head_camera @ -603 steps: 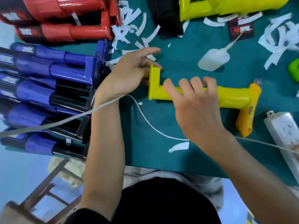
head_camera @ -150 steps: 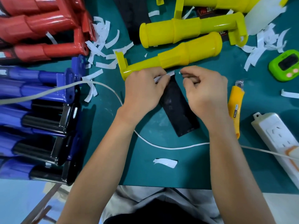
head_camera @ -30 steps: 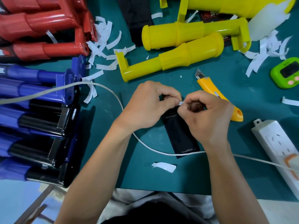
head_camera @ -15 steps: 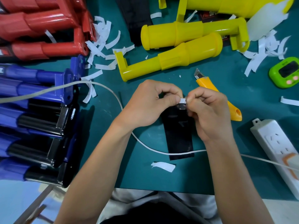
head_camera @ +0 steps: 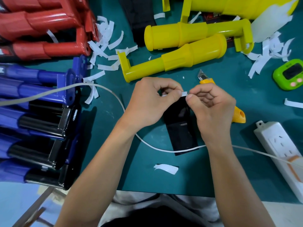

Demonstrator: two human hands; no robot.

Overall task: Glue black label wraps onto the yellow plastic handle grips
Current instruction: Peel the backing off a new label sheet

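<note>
A black label wrap hangs from my fingers over the green mat, its lower end resting under a white cable. My left hand and my right hand both pinch its top edge, where a small white backing strip shows between thumbs. Just beyond my hands lies a bare yellow handle grip, slanted, with a second yellow handle grip behind it and more yellow ones at the top edge.
A yellow utility knife with its blade out lies under my right hand. Red handles and blue handles are stacked at left. White paper strips litter the mat. A power strip and green timer sit at right.
Both hands stay pinched on the label's top edge; the white strip between the thumbs shows a little more, and the label's lower end has swung slightly on the mat.
</note>
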